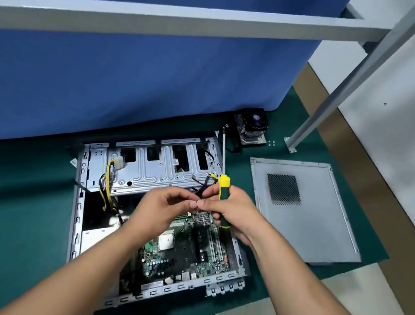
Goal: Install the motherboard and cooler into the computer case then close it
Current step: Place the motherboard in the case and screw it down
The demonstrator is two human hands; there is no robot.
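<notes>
- Now over the open grey metal computer case [161,232], lying on its side on the dark green work mat [0,205].
- Left hand [162,210] hovering above the case's middle, fingers curled inward, tips pinching at thin black cables [202,188].
- Right hand [233,211] wrapped round the yellow-and-green handled screwdriver [223,190], handle end poking up above the fist; thumb and forefinger also meeting the left hand's fingertips at the cables.
- Green motherboard [185,252] already seated flat inside the case, pale square processor [166,241] exposed, small finned heatsink [204,217] just under the hands.
- Bundle of yellow and black power wires [109,182] hanging at the case's left, beside the silver drive cage [154,170].
- Black fan cooler with finned metal base [252,127] not yet in: sitting on the mat beyond the case's far right corner, against the blue cloth screen [132,76].
- Long thin metal rod [223,154] lying between cooler and case.
- Grey side panel with perforated vent patch [306,218] off, flat on the mat to the right, well apart from the case.
- Small screws [271,142] just beside the cooler, near the foot of the grey metal frame leg [317,115].
</notes>
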